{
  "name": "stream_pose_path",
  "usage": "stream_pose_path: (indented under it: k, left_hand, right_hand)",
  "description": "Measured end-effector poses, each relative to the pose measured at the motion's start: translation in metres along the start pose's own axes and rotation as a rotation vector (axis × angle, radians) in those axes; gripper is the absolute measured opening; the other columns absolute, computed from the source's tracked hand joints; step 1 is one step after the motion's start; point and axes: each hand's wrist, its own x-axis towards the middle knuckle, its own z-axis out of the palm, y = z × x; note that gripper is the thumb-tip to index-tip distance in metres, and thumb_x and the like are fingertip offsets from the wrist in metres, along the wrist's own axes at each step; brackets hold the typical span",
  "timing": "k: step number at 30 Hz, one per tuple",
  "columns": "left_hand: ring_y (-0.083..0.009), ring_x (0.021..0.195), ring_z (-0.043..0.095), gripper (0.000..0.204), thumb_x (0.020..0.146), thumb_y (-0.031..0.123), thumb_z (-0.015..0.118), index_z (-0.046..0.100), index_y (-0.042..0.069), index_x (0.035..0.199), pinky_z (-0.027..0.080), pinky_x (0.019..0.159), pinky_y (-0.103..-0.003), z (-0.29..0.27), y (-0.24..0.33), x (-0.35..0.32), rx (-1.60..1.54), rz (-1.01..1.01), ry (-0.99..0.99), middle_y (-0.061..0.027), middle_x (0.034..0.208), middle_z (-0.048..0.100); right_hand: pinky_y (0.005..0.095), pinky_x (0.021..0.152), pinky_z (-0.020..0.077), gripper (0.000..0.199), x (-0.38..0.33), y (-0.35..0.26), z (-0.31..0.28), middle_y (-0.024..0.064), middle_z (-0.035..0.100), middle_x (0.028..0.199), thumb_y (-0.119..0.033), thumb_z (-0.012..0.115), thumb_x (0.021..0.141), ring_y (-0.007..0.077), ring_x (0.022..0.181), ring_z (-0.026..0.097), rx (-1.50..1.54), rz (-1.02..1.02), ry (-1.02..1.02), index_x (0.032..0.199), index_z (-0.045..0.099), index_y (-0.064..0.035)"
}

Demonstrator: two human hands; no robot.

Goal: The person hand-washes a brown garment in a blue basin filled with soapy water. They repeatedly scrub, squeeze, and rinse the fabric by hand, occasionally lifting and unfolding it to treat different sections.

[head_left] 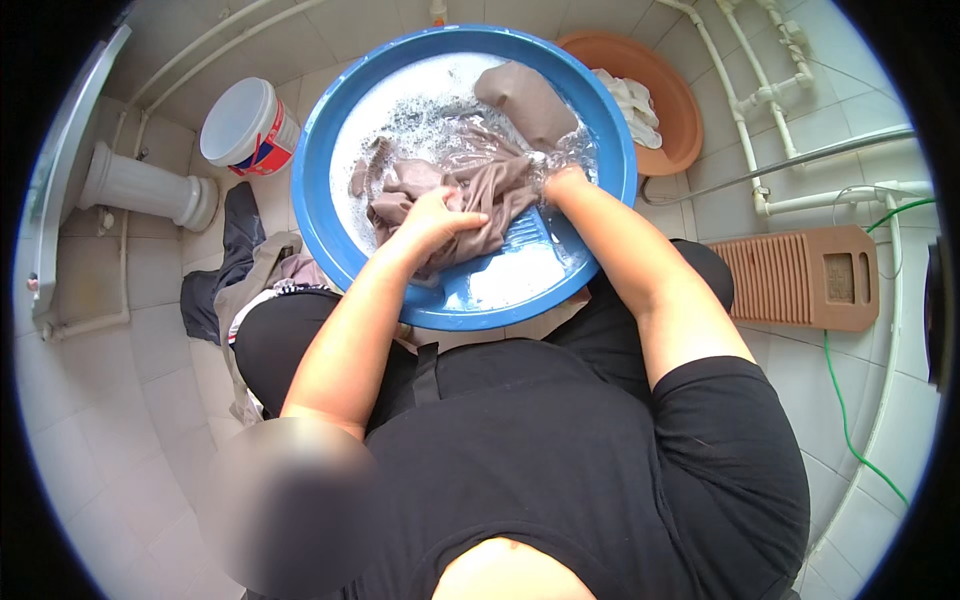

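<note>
A large blue basin (310, 190) holds sudsy water, with a soaked brown garment (500, 170) bunched up in it. My left hand (443, 218) is closed on a fold of this garment over the near left part of the basin, its thumb lying across the cloth. Another part of the brown cloth bulges above the foam at the far right side. My right hand (566, 184) dips into the water at the right, beside the garment; splashing water hides its fingers. Under the cloth shows a blue ribbed washing surface (527, 232).
Behind the basin at right sits an orange-brown tub (683, 125) with white cloth (630, 105). A lidded white bucket (240, 118) stands far left. Dark clothes (235, 250) lie on the left floor. A brown washboard (790, 275), pipes (740, 100) and a green hose (845, 415) are at right.
</note>
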Motion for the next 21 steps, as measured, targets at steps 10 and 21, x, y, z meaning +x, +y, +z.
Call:
stream_pose_path:
  k: [10, 21]
  left_hand:
    - [-0.0299, 0.106, 0.054, 0.045, 0.085, 0.038, 0.055, 0.052, 0.005, 0.116, 0.041, 0.096, -0.047, -0.02, 0.003, 0.001, -1.521, -0.166, -0.18, -0.0155, 0.116, 0.055]
    - [-0.0253, 0.096, 0.055, 0.04, 0.088, 0.043, 0.045, 0.053, 0.009, 0.107, 0.046, 0.082, -0.042, -0.01, 0.005, 0.005, -1.394, -0.249, 0.065, -0.0103, 0.105, 0.057]
  right_hand:
    - [0.0388, 0.087, 0.0417, 0.028, -0.001, -0.043, -0.072, 0.0171, 0.057, 0.105, -0.026, 0.06, 0.065, 0.0344, 0.1, 0.051, 0.528, -0.096, 0.714, 0.078, 0.062, -0.0013]
    - [0.038, 0.071, 0.046, 0.035, -0.06, -0.166, -0.095, 0.0118, 0.053, 0.091, -0.014, 0.065, 0.061, 0.0308, 0.082, 0.055, 0.905, -0.667, 0.896, 0.092, 0.049, -0.0065]
